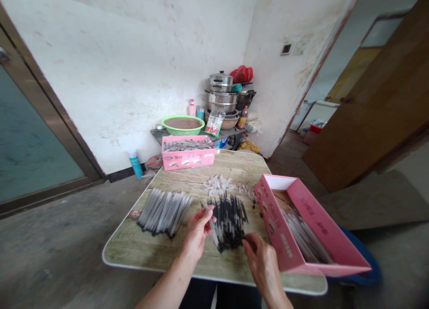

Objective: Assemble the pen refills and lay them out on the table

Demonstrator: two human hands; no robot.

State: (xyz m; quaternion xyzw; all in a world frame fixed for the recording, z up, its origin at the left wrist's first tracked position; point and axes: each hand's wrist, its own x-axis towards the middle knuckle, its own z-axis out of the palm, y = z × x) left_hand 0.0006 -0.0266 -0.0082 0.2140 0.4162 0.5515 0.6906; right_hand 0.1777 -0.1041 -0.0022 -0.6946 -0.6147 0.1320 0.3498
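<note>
My left hand (pixel 198 230) is closed on a slim, translucent pen (pixel 213 232), gripped between thumb and fingers. Just right of it lies a pile of dark pens (pixel 229 219) with black ends towards me. At the near right edge of that pile, the fingers of my right hand (pixel 263 255) are pinched together by the black ends; whatever they hold is too small to make out. Small whitish pieces that look like caps (pixel 217 184) are scattered behind the pile. To the left, a row of frosted pens (pixel 164 213) with black ends lies side by side.
On the right of the wood-patterned table (pixel 134 251) stands a pink box (pixel 281 237) holding pale sticks. Another pink box (pixel 189 159), full of sticks, sits at the far edge. Behind are a green basin (pixel 182 130) and stacked pots (pixel 221 99) against the wall.
</note>
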